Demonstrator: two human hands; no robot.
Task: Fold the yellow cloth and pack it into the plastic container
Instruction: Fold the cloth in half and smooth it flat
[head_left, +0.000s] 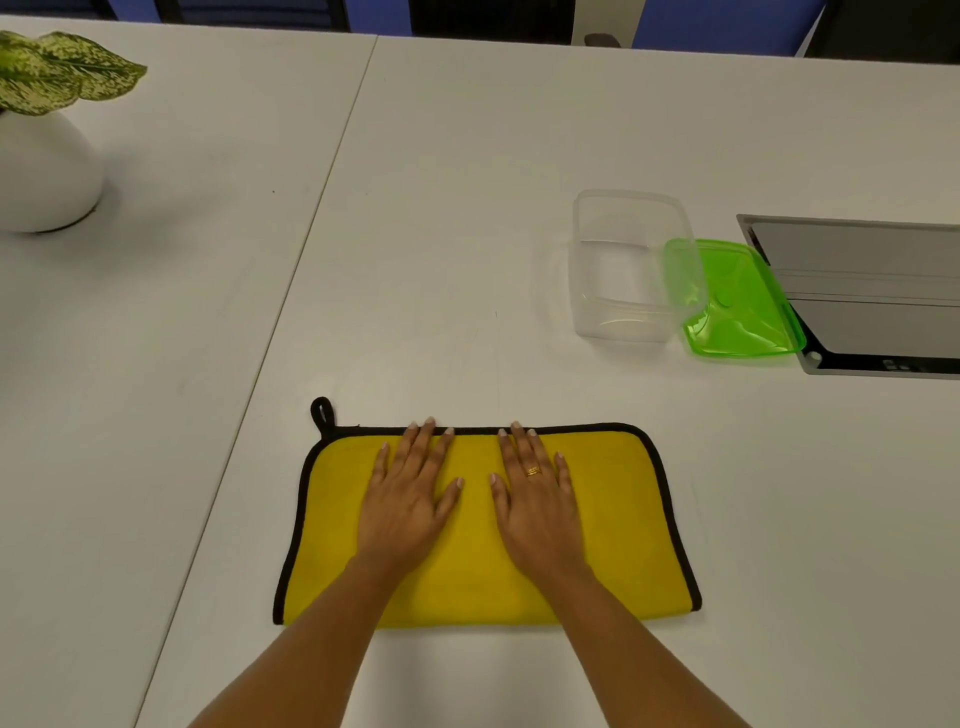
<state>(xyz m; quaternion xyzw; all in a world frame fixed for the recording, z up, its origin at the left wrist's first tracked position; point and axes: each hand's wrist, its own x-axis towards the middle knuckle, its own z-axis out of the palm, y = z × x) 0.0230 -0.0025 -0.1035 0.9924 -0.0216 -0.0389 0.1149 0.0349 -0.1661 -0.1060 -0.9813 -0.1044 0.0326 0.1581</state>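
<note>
Yellow microfibre cloth with black piping (613, 525) lies folded once on the white table (467, 208), directly before the person. Seen from the head camera, the left hand (410, 499) and right hand (535, 501) rest flat on it, fingers spread and gripping nothing, apparently pressing the fold flat. The clear rectangular plastic container (623, 265) stands open, well apart at far right, its green translucent lid (743, 306) beside it, ready for packing.
</note>
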